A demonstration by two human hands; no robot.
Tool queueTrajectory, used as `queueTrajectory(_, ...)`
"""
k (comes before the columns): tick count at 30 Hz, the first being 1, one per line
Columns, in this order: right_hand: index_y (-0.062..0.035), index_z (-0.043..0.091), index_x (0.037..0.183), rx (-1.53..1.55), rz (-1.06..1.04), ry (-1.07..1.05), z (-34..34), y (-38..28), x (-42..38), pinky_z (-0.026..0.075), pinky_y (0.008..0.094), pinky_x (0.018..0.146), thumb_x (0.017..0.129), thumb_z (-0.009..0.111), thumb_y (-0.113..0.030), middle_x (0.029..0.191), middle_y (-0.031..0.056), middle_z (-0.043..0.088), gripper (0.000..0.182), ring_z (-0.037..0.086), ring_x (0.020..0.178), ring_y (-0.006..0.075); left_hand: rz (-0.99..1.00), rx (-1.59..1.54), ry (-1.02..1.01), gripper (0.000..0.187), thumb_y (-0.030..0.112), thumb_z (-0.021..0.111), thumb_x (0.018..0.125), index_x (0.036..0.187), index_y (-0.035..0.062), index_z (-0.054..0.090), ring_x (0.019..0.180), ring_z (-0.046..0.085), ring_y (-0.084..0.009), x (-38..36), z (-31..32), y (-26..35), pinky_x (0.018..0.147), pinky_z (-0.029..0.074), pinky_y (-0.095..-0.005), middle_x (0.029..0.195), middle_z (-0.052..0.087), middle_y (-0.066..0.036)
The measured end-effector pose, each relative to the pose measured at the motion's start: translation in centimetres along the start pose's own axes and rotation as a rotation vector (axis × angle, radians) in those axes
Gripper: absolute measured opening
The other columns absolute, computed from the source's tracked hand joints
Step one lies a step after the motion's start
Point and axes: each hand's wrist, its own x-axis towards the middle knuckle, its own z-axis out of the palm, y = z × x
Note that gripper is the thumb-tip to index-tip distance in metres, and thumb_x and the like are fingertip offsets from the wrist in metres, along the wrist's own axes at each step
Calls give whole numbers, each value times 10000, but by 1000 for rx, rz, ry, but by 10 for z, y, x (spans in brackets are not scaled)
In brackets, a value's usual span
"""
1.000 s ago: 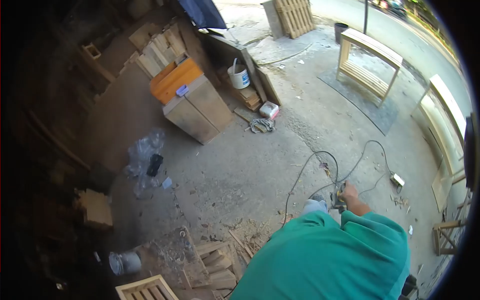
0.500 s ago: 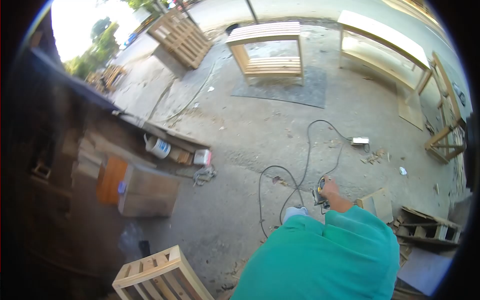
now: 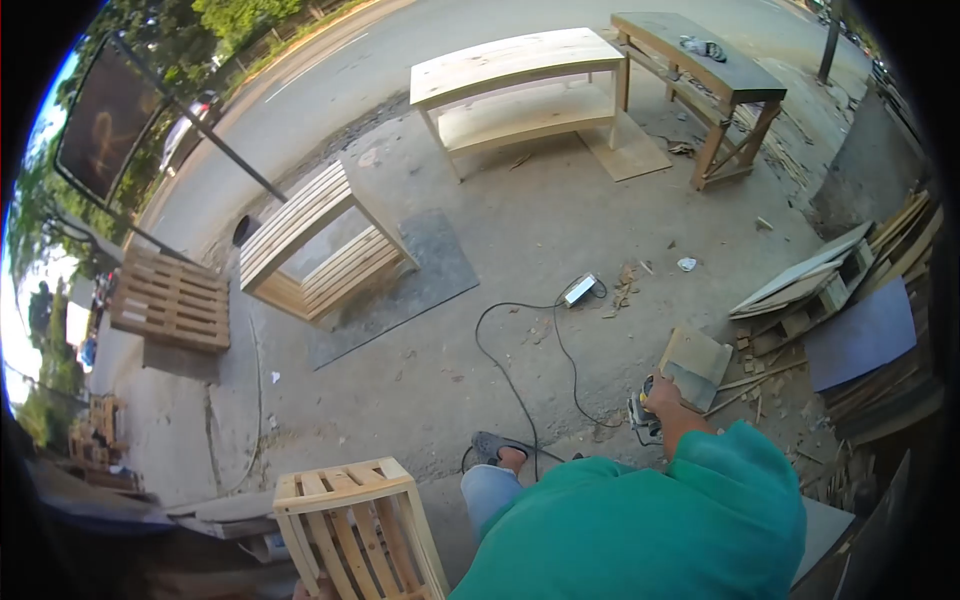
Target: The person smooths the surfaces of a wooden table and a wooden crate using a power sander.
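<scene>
My right hand (image 3: 662, 394) is wrapped round a yellow and dark power tool that looks like an electric sander (image 3: 641, 412), held low beside my body. A black cord (image 3: 507, 368) trails from around it across the ground. At the bottom left, a slatted pale wooden crate (image 3: 345, 492) is tilted close to my body. My left hand (image 3: 314, 590) grips its lower left edge, with only part of the hand in the picture.
A white power strip (image 3: 579, 290) lies on the concrete. Ahead are a slatted wooden bench (image 3: 297, 228), a long pale table (image 3: 515, 65) and a dark workbench (image 3: 700, 55). Scrap boards (image 3: 800, 285) are piled at right. A pallet (image 3: 172, 300) leans at far left.
My view has swung to the right, so the furniture appears further left. The crate and the sander stay with my hands. One sandalled foot now shows ahead of my body.
</scene>
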Motion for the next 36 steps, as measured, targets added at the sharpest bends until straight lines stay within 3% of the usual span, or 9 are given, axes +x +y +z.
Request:
queueTrajectory(4,-166,305,1510,77,202,37,-15,-6,-20,533,462,1010,693,907,-309,1461,233,441,1025,581,1262,367,115,70,30,402,354,723,898,1160,50,737,943,710,-314,138,57,54,861,515,-459,1018,744,-218)
queueTrajectory(6,-142,239,1551,138,277,82,7,1,-17,534,438,1009,684,919,-323,1483,243,425,1116,573,1272,359,306,-102,22,197,109,773,787,792,-59,671,681,631,-183,239,112,29,663,489,-364,694,660,-122)
queueTrajectory(9,-117,347,1487,314,479,73,-42,-44,-90,502,432,1051,679,919,-297,1446,247,498,1007,530,1321,370,318,-181,-7,228,129,794,769,841,-35,654,678,614,-246,283,139,123,681,488,-404,738,657,-141)
queueTrajectory(12,-102,355,1480,416,493,4,-53,-58,-124,499,446,1050,662,925,-269,1427,242,516,1011,529,1320,373,263,-30,-139,394,198,855,704,960,-41,673,817,690,-378,323,149,207,781,520,-444,856,702,-219)
queueTrajectory(15,-79,361,1473,488,585,63,-43,-76,-140,492,456,1055,656,923,-273,1413,250,520,1010,529,1315,392,324,0,-208,375,166,838,689,955,-42,674,812,687,-382,370,168,265,783,521,-442,862,704,-221)
queueTrajectory(20,-125,193,1581,505,679,-52,-33,-93,-137,532,447,1021,703,919,-358,1420,217,526,1163,572,1272,361,476,-189,-227,280,116,770,710,924,-36,676,759,670,-329,440,213,350,743,513,-436,827,695,-183)
queueTrajectory(25,-77,196,1580,536,745,-174,-62,-125,-85,535,462,1017,711,916,-334,1460,230,456,1158,580,1247,393,537,-352,-265,197,78,705,727,883,-38,677,710,632,-204,456,242,463,693,491,-367,767,674,-129)
queueTrajectory(30,-136,240,1568,716,739,-92,-41,-123,46,523,458,1032,694,922,-333,1450,221,467,1126,564,1259,389,632,-338,-253,161,63,682,731,852,-42,667,649,579,-171,473,294,587,649,467,-337,703,630,-96)
queueTrajectory(36,-187,321,1482,753,686,76,-163,-147,150,501,470,1027,718,894,-300,1422,221,491,962,577,1255,400,768,-387,-365,125,27,676,734,839,-42,668,674,586,-150,455,333,758,651,467,-325,712,632,-76)
